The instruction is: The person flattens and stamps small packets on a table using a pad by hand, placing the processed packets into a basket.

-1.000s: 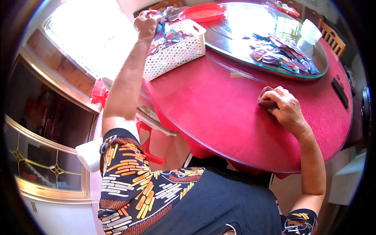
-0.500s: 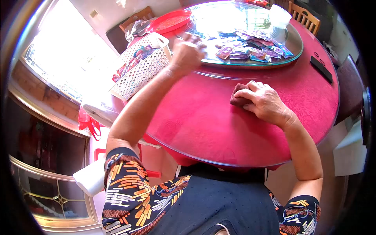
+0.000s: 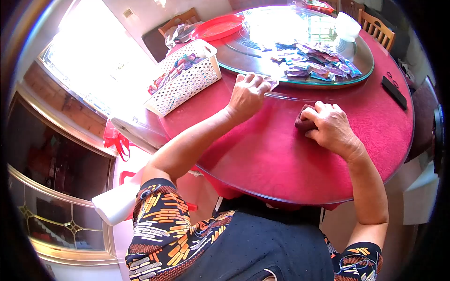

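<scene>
My left hand [image 3: 249, 97] is closed on a small shiny packet [image 3: 272, 83], whose clear and purple end sticks out past the fingers near the glass turntable's front edge. Fingers of my right hand [image 3: 329, 126] are wrapped round a folded brown cloth [image 3: 304, 121] that rests on the red tabletop [image 3: 262, 159]. Beyond both hands, a pile of similar purple and blue packets [image 3: 311, 65] lies on the glass turntable [image 3: 234, 58]. To the left, a white perforated basket [image 3: 190, 86] holds several colourful wrapped pieces [image 3: 176, 70].
A red round tray [image 3: 218, 29] sits at the back left, overlapping the turntable. A white container [image 3: 347, 27] stands at the turntable's back right. Toward the right edge lies a black phone-like object [image 3: 394, 92]. Wooden chairs [image 3: 375, 29] stand behind the table.
My left hand has moved from beside the turntable and basket toward me and right, and a packet now shows in it. The right hand stays on the cloth; the view has shifted slightly.
</scene>
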Available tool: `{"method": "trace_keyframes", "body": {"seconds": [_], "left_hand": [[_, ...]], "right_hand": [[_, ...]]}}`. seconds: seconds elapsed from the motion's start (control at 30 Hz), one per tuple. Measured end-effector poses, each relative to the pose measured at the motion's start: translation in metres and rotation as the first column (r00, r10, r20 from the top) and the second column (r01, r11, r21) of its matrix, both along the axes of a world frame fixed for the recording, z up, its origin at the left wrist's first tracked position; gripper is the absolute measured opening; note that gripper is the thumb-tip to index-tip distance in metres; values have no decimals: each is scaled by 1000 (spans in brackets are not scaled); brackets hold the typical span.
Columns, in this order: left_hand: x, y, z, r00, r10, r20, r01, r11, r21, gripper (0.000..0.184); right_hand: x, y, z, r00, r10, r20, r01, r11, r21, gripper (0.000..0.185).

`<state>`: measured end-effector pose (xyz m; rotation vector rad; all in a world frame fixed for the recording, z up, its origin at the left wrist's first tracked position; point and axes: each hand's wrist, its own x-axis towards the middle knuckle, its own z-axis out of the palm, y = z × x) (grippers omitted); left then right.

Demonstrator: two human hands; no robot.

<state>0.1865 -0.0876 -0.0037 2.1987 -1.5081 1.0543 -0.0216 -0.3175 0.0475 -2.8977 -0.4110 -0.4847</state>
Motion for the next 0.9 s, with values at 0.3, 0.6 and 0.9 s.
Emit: {"method": "trace_keyframes", "body": {"seconds": [0.3, 0.6, 0.9], "left_hand": [[-122, 54, -1, 952, -171, -253, 186, 982, 34, 25], [-162, 68, 6, 912, -11, -410, 108, 971, 215, 68], [-162, 73, 10, 897, -12, -443, 102, 978, 180, 66]], "right_hand": [[15, -16, -8, 998, -52, 39, 34, 924, 382, 26], [25, 55, -29, 944, 252, 213, -275, 958, 86, 19], [56, 43, -14, 990, 90, 105, -94, 995, 40, 13]]}}
